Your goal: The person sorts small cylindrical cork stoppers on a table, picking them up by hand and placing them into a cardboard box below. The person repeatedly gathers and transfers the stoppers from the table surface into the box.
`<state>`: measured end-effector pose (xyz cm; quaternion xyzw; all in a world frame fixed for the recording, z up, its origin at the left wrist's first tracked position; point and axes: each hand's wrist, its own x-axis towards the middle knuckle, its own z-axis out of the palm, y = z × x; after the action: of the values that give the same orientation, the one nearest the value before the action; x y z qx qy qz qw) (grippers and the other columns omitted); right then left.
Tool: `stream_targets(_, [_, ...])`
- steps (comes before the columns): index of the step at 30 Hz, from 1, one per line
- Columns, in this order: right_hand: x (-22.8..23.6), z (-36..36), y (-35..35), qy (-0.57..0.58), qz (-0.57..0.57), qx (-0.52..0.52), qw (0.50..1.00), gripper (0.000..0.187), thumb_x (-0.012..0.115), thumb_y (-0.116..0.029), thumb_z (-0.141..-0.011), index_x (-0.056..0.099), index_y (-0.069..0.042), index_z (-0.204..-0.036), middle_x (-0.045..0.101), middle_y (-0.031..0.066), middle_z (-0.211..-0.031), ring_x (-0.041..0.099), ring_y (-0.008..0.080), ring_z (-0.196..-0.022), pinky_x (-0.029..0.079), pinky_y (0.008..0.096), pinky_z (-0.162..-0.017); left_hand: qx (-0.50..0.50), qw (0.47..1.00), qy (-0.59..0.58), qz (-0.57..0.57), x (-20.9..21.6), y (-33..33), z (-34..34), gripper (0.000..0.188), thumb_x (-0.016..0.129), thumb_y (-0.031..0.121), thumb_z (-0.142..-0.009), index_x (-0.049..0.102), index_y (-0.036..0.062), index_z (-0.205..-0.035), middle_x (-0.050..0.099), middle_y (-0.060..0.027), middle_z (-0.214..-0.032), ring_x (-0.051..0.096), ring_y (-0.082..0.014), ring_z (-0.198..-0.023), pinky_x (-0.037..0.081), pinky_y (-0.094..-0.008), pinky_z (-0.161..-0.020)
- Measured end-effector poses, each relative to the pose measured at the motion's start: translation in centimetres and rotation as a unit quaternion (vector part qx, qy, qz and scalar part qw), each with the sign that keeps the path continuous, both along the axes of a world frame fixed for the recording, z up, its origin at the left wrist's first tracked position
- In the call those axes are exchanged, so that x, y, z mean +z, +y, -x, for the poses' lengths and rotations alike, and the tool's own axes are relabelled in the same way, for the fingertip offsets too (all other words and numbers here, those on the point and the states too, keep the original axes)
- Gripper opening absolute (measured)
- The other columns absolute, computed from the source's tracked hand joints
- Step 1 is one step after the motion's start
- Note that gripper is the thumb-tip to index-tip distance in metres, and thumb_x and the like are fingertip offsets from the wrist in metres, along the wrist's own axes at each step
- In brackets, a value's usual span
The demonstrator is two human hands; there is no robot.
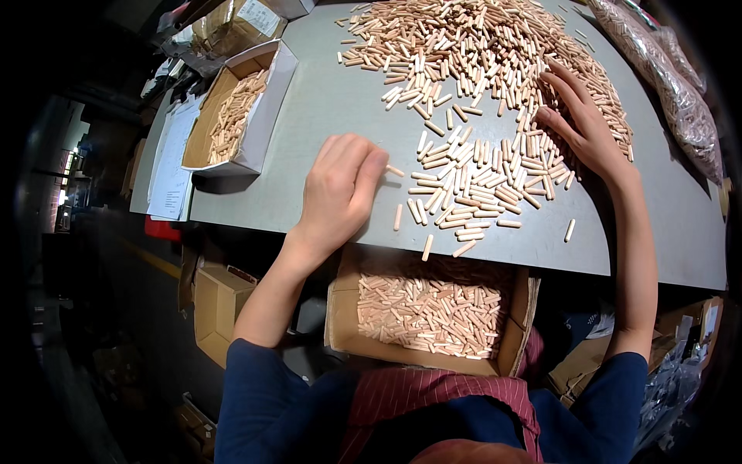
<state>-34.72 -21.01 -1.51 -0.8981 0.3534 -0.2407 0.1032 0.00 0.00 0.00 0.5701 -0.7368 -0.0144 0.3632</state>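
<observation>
A large heap of short wooden dowels [464, 39] covers the far right of the grey table, with a looser spread of dowels [471, 178] nearer its front edge. My left hand [340, 182] is closed, left of that spread. One dowel [395, 171] sticks out at its thumb and fingertips; whether more are inside the fist is hidden. With fingers spread, my right hand [583, 127] rests on the heap's right side, fingertips among the dowels. Below the table edge, close to my body, a cardboard box [340, 313] holds a thick layer of dowels.
A white-sided box [270, 116] partly filled with dowels stands at the table's left, beside paper sheets [168, 182]. Behind it sits a taped carton [232, 31]. A clear plastic bag [665, 93] lies along the right edge. An open carton [216, 309] stands below left.
</observation>
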Motion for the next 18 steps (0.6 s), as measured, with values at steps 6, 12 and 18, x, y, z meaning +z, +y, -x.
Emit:
stream_targets(6, [-0.06, -0.04, 0.04, 0.004, 0.010, -0.001, 1.000, 0.065, 0.064, -0.046, -0.103, 0.051, -0.005, -0.151, 0.037, 0.0196, -0.165, 0.035, 0.0373, -0.153, 0.033, 0.0453, -0.124, 0.006, 1.000, 0.003, -0.009, 0.27, 0.12, 0.15, 0.020, 0.059, 0.011, -0.105, 0.061, -0.0020, -0.090, 0.060, -0.0116, -0.081, 0.056, -0.0305, -0.080, 0.045, -0.0388, -0.074])
stream_targets(12, [-0.21, -0.09, -0.16, 0.014, 0.030, 0.001, 0.999, 0.064, 0.064, -0.044, -0.103, 0.051, -0.004, -0.151, 0.037, 0.0197, -0.165, 0.036, 0.0378, -0.152, 0.031, 0.0453, -0.124, 0.007, 1.000, -0.001, -0.006, 0.32, 0.18, 0.21, 0.021, 0.059, 0.012, -0.105, 0.061, -0.0016, -0.090, 0.060, -0.0117, -0.080, 0.056, -0.0300, -0.080, 0.045, -0.0380, -0.073])
stream_targets(18, [0.57, -0.57, 0.50, -0.038, 0.067, 0.040, 0.996, 0.055, 0.065, -0.036, -0.104, 0.054, -0.003, -0.147, 0.046, 0.0183, -0.159, 0.044, 0.0364, -0.145, 0.036, 0.0454, -0.121, 0.009, 0.999, 0.045, -0.024, 0.20, -0.24, 0.31, 0.021, 0.059, 0.013, -0.106, 0.063, -0.0015, -0.091, 0.061, -0.0118, -0.081, 0.057, -0.0284, -0.080, 0.046, -0.0373, -0.073])
